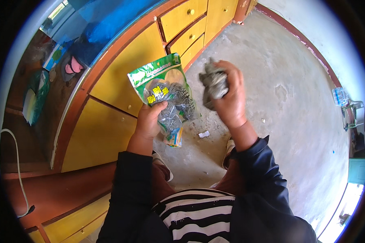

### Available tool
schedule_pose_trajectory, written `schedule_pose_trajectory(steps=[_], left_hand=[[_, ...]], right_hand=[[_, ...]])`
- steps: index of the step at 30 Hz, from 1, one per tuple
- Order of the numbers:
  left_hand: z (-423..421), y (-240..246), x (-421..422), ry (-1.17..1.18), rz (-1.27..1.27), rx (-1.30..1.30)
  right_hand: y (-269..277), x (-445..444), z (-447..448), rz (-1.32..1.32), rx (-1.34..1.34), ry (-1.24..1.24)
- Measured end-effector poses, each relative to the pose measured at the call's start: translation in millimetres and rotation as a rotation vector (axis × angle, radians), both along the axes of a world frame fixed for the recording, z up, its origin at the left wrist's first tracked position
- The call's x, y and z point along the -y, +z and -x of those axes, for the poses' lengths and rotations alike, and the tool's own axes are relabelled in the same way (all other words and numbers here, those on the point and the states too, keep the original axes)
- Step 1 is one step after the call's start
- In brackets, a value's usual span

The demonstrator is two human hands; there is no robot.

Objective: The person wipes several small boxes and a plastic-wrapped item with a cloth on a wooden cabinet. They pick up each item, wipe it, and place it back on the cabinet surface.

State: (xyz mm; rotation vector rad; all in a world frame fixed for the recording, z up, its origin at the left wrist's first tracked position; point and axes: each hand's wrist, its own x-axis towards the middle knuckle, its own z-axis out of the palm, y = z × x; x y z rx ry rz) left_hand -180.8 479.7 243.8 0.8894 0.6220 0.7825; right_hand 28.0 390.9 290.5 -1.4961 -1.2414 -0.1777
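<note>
My left hand (151,118) grips a green-topped plastic bag (177,79) with a clear window. Through the window show several grey scouring balls that look like metal wire, and the bag bears printed writing. The thumb lies across its front. Just right of the bag, apart from it, my right hand (232,95) is closed around a crumpled grey cloth (213,82). Below the bag, a small colourful packet (174,139) is partly covered; whether it touches the bag I cannot tell.
A yellow wooden cabinet (109,133) with drawers runs along the left. Pink cloth (73,65) and other items lie on its top. Paper scraps (204,134) and dirt lie on the concrete floor (279,127). Plastic-wrapped bottles (340,96) stand by the right wall.
</note>
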Motion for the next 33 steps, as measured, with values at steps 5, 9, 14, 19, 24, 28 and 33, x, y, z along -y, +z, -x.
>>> schedule_pose_trajectory(steps=[5,9,14,19,24,28,33], left_hand=[[-5.4,-39.4,3.7,-0.004,0.352,0.454],[-6.9,-7.2,5.3,0.194,-0.026,0.166],[-1.3,-2.5,-10.7,0.348,0.055,0.157],[-10.1,-24.7,-5.6,0.22,0.177,0.243],[7.5,-19.8,-24.9,0.261,0.235,0.207],[31.9,14.4,-49.4,0.409,0.202,0.379],[33.1,16.3,-47.5,0.232,0.185,0.401]], right_hand=[[-26.2,14.6,67.8,0.31,0.378,0.31],[-21.7,-6.6,40.1,0.357,0.247,0.19],[-31.8,-16.8,-0.8,0.157,-0.053,-0.033],[-14.0,5.3,61.6,0.113,0.159,0.372],[-34.1,9.5,75.7,0.284,0.243,0.527],[-74.9,13.5,55.2,0.668,0.094,0.452],[-57.4,4.0,26.8,0.465,-1.386,0.886]])
